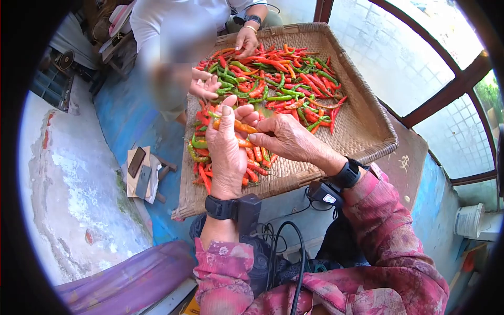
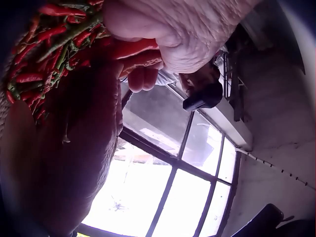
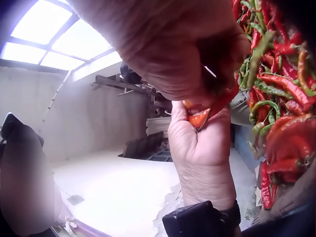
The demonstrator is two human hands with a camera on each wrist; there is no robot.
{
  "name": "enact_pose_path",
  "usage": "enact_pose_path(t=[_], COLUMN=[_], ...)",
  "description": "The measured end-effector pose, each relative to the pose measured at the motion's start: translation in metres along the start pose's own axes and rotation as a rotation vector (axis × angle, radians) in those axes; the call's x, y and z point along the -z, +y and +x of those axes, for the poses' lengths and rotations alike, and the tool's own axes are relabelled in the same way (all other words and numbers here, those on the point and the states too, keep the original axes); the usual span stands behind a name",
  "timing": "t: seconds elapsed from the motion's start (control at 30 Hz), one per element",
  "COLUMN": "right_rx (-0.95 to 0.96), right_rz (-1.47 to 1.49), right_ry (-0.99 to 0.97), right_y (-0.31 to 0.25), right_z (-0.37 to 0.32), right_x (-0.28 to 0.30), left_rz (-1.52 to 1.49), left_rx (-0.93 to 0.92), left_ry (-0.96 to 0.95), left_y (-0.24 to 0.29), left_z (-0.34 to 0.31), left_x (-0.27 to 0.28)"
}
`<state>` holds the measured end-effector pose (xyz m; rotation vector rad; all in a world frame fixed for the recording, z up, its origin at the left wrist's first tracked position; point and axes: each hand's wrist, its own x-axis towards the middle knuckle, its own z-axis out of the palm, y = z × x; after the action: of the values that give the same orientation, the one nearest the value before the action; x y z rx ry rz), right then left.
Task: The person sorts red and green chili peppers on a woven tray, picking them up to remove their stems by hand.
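Note:
In the head view, the left hand [image 1: 227, 155] is raised palm inward over the tray's near part, its fingers curled round orange peppers [image 1: 240, 126]. Beside it, the right hand [image 1: 295, 140] pinches their right end between thumb and fingers. The right wrist view has the left palm [image 3: 205, 148] facing the camera, with an orange pepper [image 3: 199, 118] across it under the right hand [image 3: 168, 49]. Red peppers [image 2: 136, 48] show between the hands in the left wrist view, where shadow hides part of the grip.
A woven tray [image 1: 362, 123] bears many red and green peppers [image 1: 283, 79]. Across it, another person's hands [image 1: 247, 42] reach among the peppers. Two phones [image 1: 136, 161] lie on a small stool at left. Black cables [image 1: 302, 241] hang below the tray's near edge.

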<state>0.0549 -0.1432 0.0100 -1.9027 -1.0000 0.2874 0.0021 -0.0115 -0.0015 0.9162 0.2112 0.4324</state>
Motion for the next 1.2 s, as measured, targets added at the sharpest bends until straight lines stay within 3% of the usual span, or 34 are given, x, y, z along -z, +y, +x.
enact_pose_path(t=[0.17,0.27,0.33,0.4,0.47,0.53,0.67,0.73,0.8,0.83,0.9,0.93,1.0,1.03,1.13,1.2], right_rx=[-0.057,-0.023,0.026,0.006,0.025,0.058,0.124,0.119,0.119,0.195,0.041,-0.026,0.041,0.043,-0.189,-0.176], right_rz=[-0.117,-0.462,-0.762,-0.705,-0.063,0.029,-0.178,-0.171,-0.117,-0.153,-0.224,-0.249,-0.594,-0.595,-0.473,-0.535], right_ry=[0.045,0.379,0.597,0.521,0.153,0.055,0.062,0.001,0.020,0.126,0.207,0.341,0.621,0.617,0.126,-0.111], right_y=[0.015,0.035,0.031,0.025,0.019,0.014,0.002,0.006,0.015,0.020,0.027,0.034,0.048,0.054,0.072,0.092], right_z=[0.005,0.006,0.003,0.001,0.003,-0.004,-0.009,-0.007,-0.001,0.004,0.008,0.011,0.016,0.018,0.024,0.029], right_x=[0.020,0.037,0.045,0.043,0.027,-0.003,-0.018,-0.016,-0.008,-0.002,0.020,0.028,0.039,0.039,0.026,0.003], left_rz=[-0.007,-0.055,-0.077,-0.125,-0.242,-0.273,-0.338,-0.144,-0.115,-0.071,-0.007,-0.008,0.016,0.025,0.098,0.104], left_rx=[-0.104,-0.108,-0.013,0.009,0.044,0.066,0.089,0.038,0.020,0.033,0.052,0.054,0.066,0.074,0.060,0.038], left_ry=[0.082,0.160,0.114,0.108,-0.014,-0.015,-0.125,0.057,0.094,0.170,0.266,0.271,0.182,0.143,0.125,0.118], left_y=[0.004,0.009,0.009,0.006,0.002,0.000,-0.004,0.001,0.001,0.002,0.004,0.004,0.006,0.007,0.007,0.006], left_z=[0.009,0.008,0.008,0.008,0.009,0.007,0.009,0.004,0.007,0.008,0.006,0.006,0.006,0.005,0.003,0.005], left_x=[0.005,0.009,0.016,0.016,0.015,0.010,0.015,0.005,0.008,0.010,0.010,0.012,0.014,0.012,0.008,0.009])
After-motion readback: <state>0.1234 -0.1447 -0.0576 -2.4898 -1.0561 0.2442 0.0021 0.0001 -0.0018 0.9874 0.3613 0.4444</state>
